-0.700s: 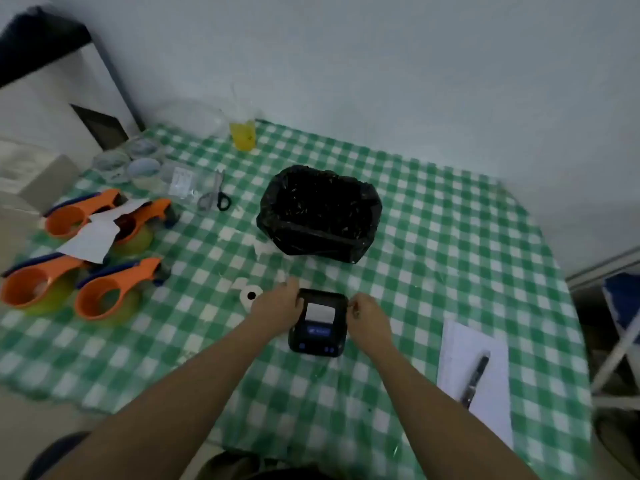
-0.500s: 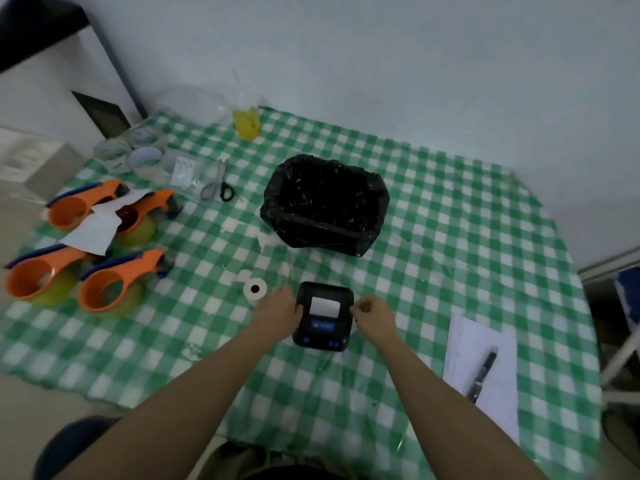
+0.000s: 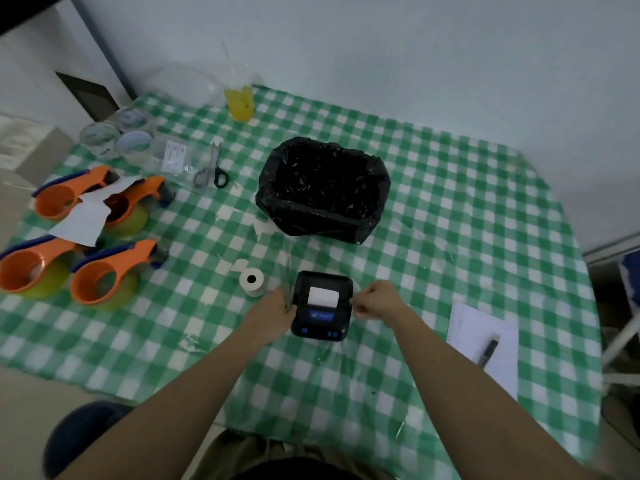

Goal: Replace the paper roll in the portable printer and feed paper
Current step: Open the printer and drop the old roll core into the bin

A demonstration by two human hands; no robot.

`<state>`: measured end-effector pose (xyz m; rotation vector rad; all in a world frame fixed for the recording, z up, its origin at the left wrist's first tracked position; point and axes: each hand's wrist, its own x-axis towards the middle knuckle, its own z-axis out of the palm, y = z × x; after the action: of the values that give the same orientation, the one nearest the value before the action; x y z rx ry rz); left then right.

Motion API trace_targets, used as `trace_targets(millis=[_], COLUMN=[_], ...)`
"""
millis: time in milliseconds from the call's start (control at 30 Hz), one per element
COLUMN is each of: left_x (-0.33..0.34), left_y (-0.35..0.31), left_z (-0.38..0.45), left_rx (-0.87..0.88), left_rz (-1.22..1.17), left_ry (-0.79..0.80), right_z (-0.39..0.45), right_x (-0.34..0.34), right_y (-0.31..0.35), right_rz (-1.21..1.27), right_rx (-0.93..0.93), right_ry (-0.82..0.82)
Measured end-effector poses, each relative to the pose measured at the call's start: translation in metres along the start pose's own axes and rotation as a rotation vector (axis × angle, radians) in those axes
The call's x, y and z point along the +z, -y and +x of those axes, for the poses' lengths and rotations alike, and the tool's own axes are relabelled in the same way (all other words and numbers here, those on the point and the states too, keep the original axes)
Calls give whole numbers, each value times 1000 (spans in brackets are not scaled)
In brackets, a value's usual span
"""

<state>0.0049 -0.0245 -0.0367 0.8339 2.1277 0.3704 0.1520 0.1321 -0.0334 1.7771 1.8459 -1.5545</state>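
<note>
Both of your hands flank the black portable printer on the green checked tablecloth: your left hand is pressed to its left side, and your right hand has its fingers curled against the right edge, though whether either truly grips it cannot be told. White paper shows in the printer's top, a spare paper roll stands just left of your left hand, and the black-lined bin sits beyond the printer.

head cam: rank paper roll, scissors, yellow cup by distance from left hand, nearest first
1. Paper roll, just beyond the left hand, left of the printer.
2. Scissors, farther back and left.
3. Yellow cup, at the table's far edge by the wall.
</note>
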Motion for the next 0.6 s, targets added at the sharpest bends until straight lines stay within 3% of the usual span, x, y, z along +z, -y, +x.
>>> trace_targets(millis=[267, 500, 600], left_x=[-2, -3, -3], left_y=[-3, -8, -9], left_z=[1, 0, 0], left_rx=[25, 42, 56], left_rz=[20, 42, 52], left_ry=[-42, -59, -67], right_z=[-4, -27, -24], right_x=[2, 31, 44], right_y=[3, -12, -8], right_rz=[-40, -257, -300], right_rx=[-59, -314, -306], right_ry=[-13, -223, -252])
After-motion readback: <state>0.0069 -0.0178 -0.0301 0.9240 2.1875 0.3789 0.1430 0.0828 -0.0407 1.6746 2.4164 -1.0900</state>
